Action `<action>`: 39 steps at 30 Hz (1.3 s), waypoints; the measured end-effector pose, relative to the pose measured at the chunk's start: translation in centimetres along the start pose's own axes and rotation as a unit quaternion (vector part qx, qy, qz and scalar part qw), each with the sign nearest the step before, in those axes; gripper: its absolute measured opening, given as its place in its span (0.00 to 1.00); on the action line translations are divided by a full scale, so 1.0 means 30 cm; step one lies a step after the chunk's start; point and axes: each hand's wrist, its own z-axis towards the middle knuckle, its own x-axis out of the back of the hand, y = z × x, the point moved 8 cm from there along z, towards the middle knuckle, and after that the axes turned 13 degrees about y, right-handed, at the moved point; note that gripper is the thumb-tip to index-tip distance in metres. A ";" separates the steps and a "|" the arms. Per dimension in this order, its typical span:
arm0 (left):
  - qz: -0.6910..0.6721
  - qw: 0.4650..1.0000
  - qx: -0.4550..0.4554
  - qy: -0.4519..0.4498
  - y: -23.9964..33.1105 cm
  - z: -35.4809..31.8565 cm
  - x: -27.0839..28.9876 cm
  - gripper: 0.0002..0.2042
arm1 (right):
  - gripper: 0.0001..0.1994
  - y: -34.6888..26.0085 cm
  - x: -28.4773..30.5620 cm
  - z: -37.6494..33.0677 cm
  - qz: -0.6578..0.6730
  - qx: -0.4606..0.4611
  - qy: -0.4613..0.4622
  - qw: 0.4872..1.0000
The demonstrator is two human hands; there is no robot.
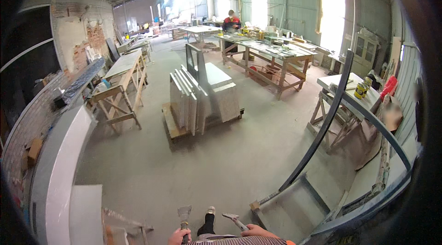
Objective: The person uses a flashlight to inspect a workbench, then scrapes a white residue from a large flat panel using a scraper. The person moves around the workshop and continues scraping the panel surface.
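Near the lower edge, my left hand [179, 236] is closed round the handle of a putty knife [184, 212], its broad, flat blade pointing up and away from me. To its right, my right hand [257, 232] grips a pale, narrow-handled scraper [236, 221]; its short, wide head points to the left. The two tools are apart and touch nothing else. Between the hands, one foot in a light shoe [211, 210] and a dark trouser leg show over the grey floor.
Ahead stands a low wooden cart [171, 123] loaded with upright slabs [189, 102]. Long wooden workbenches [120, 89] line the left, more [281, 72] the right. A dark metal rail [317, 139] curves close on my right. A person [231, 23] stands at a far bench. A white ledge [64, 162] runs along my left.
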 end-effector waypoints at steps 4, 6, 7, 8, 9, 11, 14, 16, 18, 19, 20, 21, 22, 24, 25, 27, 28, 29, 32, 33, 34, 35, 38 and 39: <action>0.076 0.996 0.028 0.039 0.271 0.331 -0.104 0.05 | 0.28 -0.140 0.221 0.195 0.045 -0.053 0.106 0.992; 0.213 0.972 -0.085 -0.043 0.474 0.450 -0.253 0.05 | 0.25 -0.227 0.325 0.252 0.068 -0.070 0.111 0.989; 0.148 0.987 -0.022 -0.051 0.531 0.508 -0.311 0.05 | 0.21 -0.268 0.360 0.277 0.156 -0.091 0.114 0.977; 0.077 0.991 0.056 -0.095 0.579 0.549 -0.388 0.05 | 0.21 -0.321 0.418 0.300 0.172 -0.065 0.141 0.973; 0.120 0.988 0.028 -0.091 0.656 0.601 -0.448 0.05 | 0.20 -0.360 0.471 0.324 0.184 -0.055 0.158 0.969; 0.120 0.989 0.054 -0.070 0.769 0.700 -0.560 0.05 | 0.23 -0.401 0.547 0.366 0.240 -0.083 0.210 0.944; 0.140 0.979 0.082 -0.120 0.880 0.842 -0.765 0.06 | 0.25 -0.426 0.631 0.450 0.250 -0.131 0.236 0.930; 0.149 0.973 0.087 -0.155 0.926 0.948 -0.898 0.06 | 0.24 -0.436 0.710 0.520 0.243 -0.134 0.242 0.930; 0.131 0.967 0.077 -0.203 0.970 1.053 -1.041 0.06 | 0.21 -0.440 0.817 0.611 0.250 -0.161 0.249 0.922; 0.121 0.967 0.079 -0.209 0.988 1.109 -1.106 0.06 | 0.18 -0.457 0.883 0.668 0.294 -0.145 0.251 0.911; 0.148 0.970 0.086 -0.175 1.002 1.175 -1.152 0.06 | 0.16 -0.473 0.959 0.731 0.337 -0.139 0.252 0.896; 0.153 0.969 0.085 -0.172 1.024 1.228 -1.217 0.06 | 0.14 -0.490 1.032 0.790 0.381 -0.132 0.251 0.880; 0.157 0.967 0.094 -0.175 1.047 1.277 -1.284 0.07 | 0.12 -0.511 1.112 0.857 0.395 -0.123 0.259 0.873; 0.210 0.965 0.073 -0.138 1.121 1.378 -1.404 0.07 | 0.09 -0.562 1.298 0.999 0.421 -0.100 0.280 0.857; 0.243 0.962 0.061 -0.109 1.164 1.425 -1.462 0.07 | 0.09 -0.590 1.393 1.059 0.366 -0.084 0.290 0.880; 0.222 0.966 0.074 -0.112 1.246 1.487 -1.604 0.07 | 0.11 -0.650 1.541 1.180 0.410 -0.055 0.276 0.868; 0.230 0.965 0.100 -0.074 1.276 1.517 -1.649 0.07 | 0.12 -0.683 1.612 1.232 0.428 -0.034 0.266 0.863; 0.218 0.966 0.092 -0.105 1.316 1.536 -1.731 0.06 | 0.13 -0.710 1.688 1.284 0.408 -0.024 0.258 0.875; 0.148 0.984 0.067 -0.073 1.422 1.615 -1.901 0.06 | 0.14 -0.757 1.873 1.397 0.394 -0.027 0.231 0.889; 0.132 0.986 0.070 -0.074 1.444 1.643 -1.954 0.07 | 0.14 -0.776 1.919 1.430 0.402 -0.023 0.222 0.888; 0.144 0.986 0.060 -0.061 1.463 1.679 -2.002 0.07 | 0.15 -0.797 1.972 1.466 0.411 -0.013 0.215 0.886; 0.157 0.985 0.047 -0.051 1.484 1.722 -2.048 0.07 | 0.15 -0.815 2.026 1.500 0.419 -0.001 0.212 0.883; 0.183 0.981 0.038 -0.043 1.531 1.884 -2.215 0.08 | 0.15 -0.819 2.202 1.596 0.411 -0.003 0.286 0.866; 0.182 0.981 0.045 -0.046 1.547 1.951 -2.282 0.08 | 0.15 -0.814 2.266 1.634 0.397 -0.011 0.303 0.866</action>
